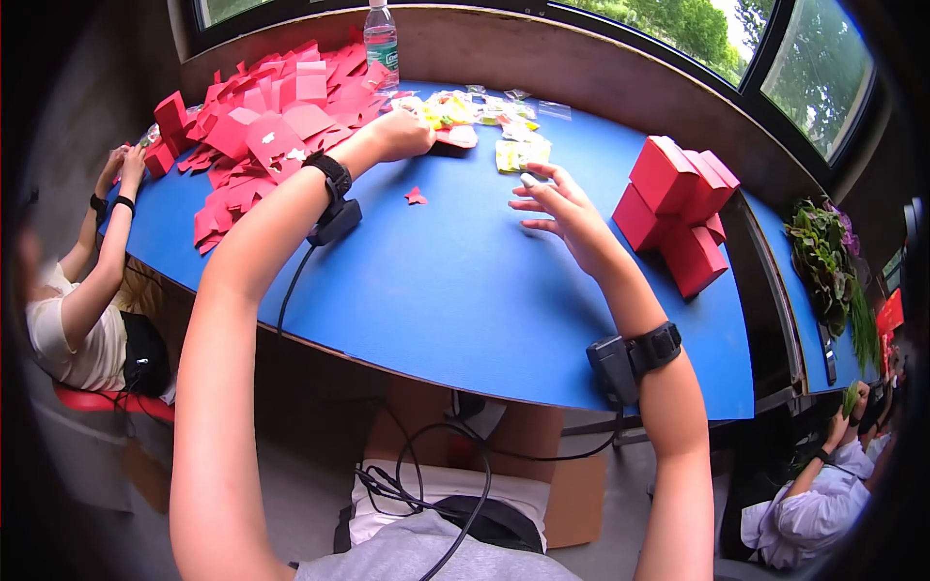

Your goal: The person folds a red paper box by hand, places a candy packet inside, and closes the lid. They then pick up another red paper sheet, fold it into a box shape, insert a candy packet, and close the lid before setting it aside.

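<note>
My left hand (403, 135) is at the far side of the blue table (426, 281), its fingers curled in beside the small yellow wrapped packets (448, 109). What they hold, if anything, is hidden. Above the table, my right hand (565, 211) has its fingers spread and holds nothing. Just beyond its fingertips lies another yellow packet (523, 155). A red card piece (455, 137) rests below the packets near my left hand. To the right of my right hand, several closed red paper boxes (668, 208) are stacked together.
A big heap of red folded paper (281, 126) covers the table's left, with a water bottle (381, 44) behind. One red scrap (416, 196) lies mid-table. At left, a person's hands (124, 165) work by the heap. Leafy plants (821, 257) lie on another table at right.
</note>
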{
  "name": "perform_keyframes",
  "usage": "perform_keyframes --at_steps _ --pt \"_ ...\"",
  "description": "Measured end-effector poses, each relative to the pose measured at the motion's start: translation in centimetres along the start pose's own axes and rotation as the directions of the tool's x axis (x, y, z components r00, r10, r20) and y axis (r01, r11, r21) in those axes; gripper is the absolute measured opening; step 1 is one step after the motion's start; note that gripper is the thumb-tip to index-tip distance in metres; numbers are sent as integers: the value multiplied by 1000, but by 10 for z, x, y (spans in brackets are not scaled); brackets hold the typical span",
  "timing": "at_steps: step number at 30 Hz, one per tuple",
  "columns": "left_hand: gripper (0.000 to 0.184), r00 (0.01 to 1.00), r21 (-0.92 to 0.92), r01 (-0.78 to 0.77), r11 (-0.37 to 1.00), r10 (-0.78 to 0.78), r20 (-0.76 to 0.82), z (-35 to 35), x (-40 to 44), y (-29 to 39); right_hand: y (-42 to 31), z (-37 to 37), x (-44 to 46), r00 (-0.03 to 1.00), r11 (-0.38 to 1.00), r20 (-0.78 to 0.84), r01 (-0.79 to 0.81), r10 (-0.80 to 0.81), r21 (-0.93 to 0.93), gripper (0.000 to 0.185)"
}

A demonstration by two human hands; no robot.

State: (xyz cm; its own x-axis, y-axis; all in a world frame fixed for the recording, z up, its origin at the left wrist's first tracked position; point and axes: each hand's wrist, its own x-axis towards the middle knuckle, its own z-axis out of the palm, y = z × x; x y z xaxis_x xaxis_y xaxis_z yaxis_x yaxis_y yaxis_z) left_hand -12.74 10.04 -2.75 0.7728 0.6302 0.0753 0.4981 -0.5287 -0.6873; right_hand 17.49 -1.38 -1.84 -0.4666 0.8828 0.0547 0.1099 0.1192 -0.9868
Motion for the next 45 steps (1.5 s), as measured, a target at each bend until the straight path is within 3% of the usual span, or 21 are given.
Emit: perform_keyframes --at_steps 2,4,6,8,10,12,14,15,19,23,28,30,32,34,35,36,37,38,40,42,45 --pt "8 973 -9 152 988 -151 -177 -10 3 -5 -2 1 0 1000 1000 -13 1 -1 3 61" --pt "13 934 -205 342 917 -355 -29 -40 4 -8 -1 0 -1 1000 1000 -27 -9 9 1 61" --pt "13 895 -244 357 901 -405 -187 -55 0 -16 -1 -1 0 999 1000 -31 5 -5 -3 60" --pt "16 795 -601 240 762 -510 -328 -77 -4 -21 0 -4 2 1000 1000 -16 12 -12 12 63" --pt "24 737 -900 182 396 -661 -142 -95 -1 -22 -1 -4 2 998 999 -37 47 -46 20 70" --pt "24 830 -967 101 -234 -516 211 -122 -6 -8 -6 1 1 996 998 -68 62 -60 25 80" --pt "27 879 -898 36 -439 -413 237 -130 -1 12 -12 5 0 961 968 -249 167 -118 186 86" --pt "30 888 -902 57 -428 -391 242 -134 4 26 -14 1 0 969 938 -121 242 -218 249 88" --pt "39 877 -940 160 -302 -394 276 -151 27 75 -22 0 -7 970 893 -69 241 -232 379 86" --pt "65 939 -894 96 -437 -257 227 -157 37 98 -11 0 -4 977 946 -150 190 -154 262 92" --pt "65 946 -893 -28 -449 -300 121 -153 36 107 -8 1 -3 957 975 -227 203 -179 89 96" --pt "61 943 -916 -3 -401 -306 131 -146 31 109 -10 -3 -2 987 979 -46 159 -155 126 98" --pt "52 947 -686 -38 -727 -245 207 -142 25 105 -16 0 -9 984 980 -21 180 -179 89 107" --pt "53 926 -444 -133 -886 -271 263 -142 21 103 -7 0 -4 967 984 -188 179 -172 21 110" --pt "54 952 -453 -109 -885 -223 208 -129 18 95 -4 -6 0 967 984 -188 178 -171 21 110" --pt "54 952 -451 -108 -886 -223 209 -122 15 89 0 -16 2 873 834 -141 381 -467 -399 111" --pt "54 966 -436 -62 -898 -165 201 -117 12 85 -2 -20 0 727 486 30 488 -686 -726 113" --pt "54 976 -421 -14 -907 -104 193 -113 10 84 -5 -24 -3 709 306 109 431 -696 -849 117" --pt "56 936 -320 -29 -947 -139 325 -124 7 92 -8 -20 -6 680 220 163 441 -715 -870 118" --pt "59 982 -365 93 -926 25 186 -115 9 89 -11 -12 -8 666 121 269 478 -695 -870 118" --pt "64 973 -539 177 -824 64 221 -121 10 93 -2 -3 -3 671 301 197 549 -715 -780 103"
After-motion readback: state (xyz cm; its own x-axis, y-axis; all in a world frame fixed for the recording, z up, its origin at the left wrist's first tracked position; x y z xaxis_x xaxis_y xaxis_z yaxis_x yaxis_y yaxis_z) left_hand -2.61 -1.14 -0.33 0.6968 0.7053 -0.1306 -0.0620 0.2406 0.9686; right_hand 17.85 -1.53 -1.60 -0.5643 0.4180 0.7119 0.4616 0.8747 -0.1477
